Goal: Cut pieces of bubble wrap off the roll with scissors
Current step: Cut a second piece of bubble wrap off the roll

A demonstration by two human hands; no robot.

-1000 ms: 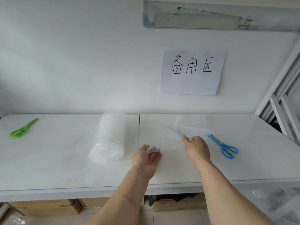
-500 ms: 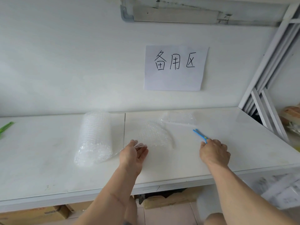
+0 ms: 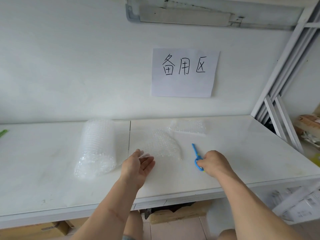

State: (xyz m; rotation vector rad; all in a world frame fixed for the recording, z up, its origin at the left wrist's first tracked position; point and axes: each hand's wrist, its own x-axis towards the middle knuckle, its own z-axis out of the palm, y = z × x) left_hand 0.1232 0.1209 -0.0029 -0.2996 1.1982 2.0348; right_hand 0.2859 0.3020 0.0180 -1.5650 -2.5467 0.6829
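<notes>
The bubble wrap roll (image 3: pixel 97 144) lies on the white tabletop (image 3: pixel 242 153), its loose sheet (image 3: pixel 161 144) trailing rightward. The left hand (image 3: pixel 138 166) pinches the sheet's near edge between thumb and fingers. The right hand (image 3: pixel 213 162) has its fingers curled round the handles of the blue scissors (image 3: pixel 196 155) (blades together, pointing away). A cut piece (image 3: pixel 187 128) sits farther back. I'd pull the sheet taut and lift it slightly, so the blades bite cleanly instead of snagging.
</notes>
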